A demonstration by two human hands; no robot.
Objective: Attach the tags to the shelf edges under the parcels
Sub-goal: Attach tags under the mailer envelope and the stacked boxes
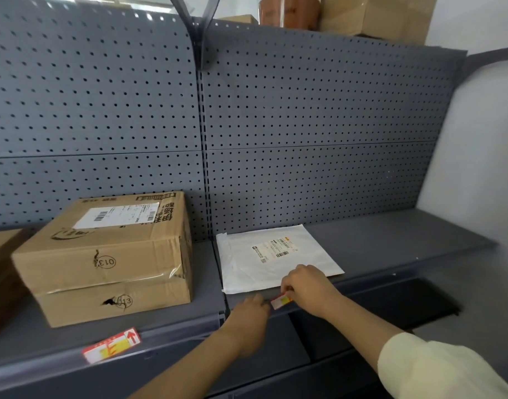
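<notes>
A flat white parcel lies on the right bay of the grey shelf. At the shelf edge just below it, both hands meet on a small red, white and yellow tag. My right hand pinches the tag's right end from above. My left hand touches its left end; how its fingers lie is blurred. A brown cardboard box marked 013 sits on the left bay. Below it, a larger red and yellow tag is fixed to the shelf edge.
Grey pegboard backs the shelf. Another cardboard box shows at the far left. Boxes and a brown roll stand on top of the unit. A dark lower shelf lies under my hands, and a pale wall is at the right.
</notes>
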